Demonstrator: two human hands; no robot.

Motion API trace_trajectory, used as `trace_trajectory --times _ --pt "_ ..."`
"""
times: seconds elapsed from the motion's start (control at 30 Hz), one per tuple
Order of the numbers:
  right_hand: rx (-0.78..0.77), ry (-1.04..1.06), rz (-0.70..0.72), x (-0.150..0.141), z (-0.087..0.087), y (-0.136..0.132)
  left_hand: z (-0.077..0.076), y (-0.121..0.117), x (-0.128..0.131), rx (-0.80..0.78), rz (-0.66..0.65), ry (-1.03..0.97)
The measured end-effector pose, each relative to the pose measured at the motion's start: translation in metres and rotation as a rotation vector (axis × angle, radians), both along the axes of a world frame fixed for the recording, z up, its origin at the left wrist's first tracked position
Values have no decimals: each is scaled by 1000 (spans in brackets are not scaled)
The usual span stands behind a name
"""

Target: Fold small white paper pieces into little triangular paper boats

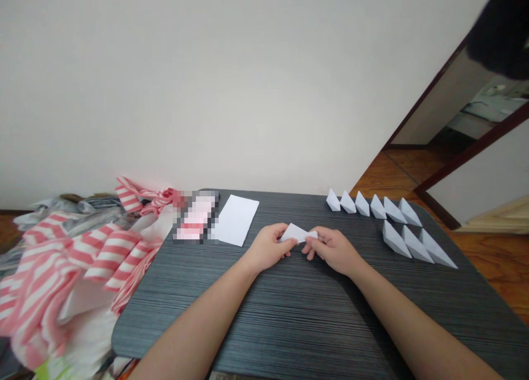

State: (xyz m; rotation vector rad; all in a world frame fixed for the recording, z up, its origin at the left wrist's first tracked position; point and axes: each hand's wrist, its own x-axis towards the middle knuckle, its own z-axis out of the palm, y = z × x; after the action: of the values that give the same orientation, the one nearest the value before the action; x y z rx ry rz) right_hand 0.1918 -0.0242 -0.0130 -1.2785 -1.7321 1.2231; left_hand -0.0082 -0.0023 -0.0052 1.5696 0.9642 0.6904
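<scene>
A small piece of folded white paper (296, 233), roughly triangular with its peak up, is held above the dark table. My left hand (270, 245) pinches its left end, thumb on the near face. On its right end, my right hand (328, 246) grips the lower corner between thumb and fingers. Some fingertips are hidden behind the paper. To the right stand several finished-looking folded paper boats in two rows, the back row near a boat (362, 204) and the front row near another boat (416, 245). A stack of white paper (236, 220) lies left of my hands.
The dark wood-grained table (273, 325) has rounded corners. A pixelated rectangular item (195, 217) lies at its left back edge. Heaped red-and-white striped cloth (74, 258) crowds the left side. A pale wall (231, 87) rises behind; a doorway (438, 115) opens at right.
</scene>
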Motion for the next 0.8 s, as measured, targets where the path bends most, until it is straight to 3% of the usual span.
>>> trace_trajectory --times 0.8 --pt "-57 45 38 -6 1 -1 2 -3 -1 58 -47 45"
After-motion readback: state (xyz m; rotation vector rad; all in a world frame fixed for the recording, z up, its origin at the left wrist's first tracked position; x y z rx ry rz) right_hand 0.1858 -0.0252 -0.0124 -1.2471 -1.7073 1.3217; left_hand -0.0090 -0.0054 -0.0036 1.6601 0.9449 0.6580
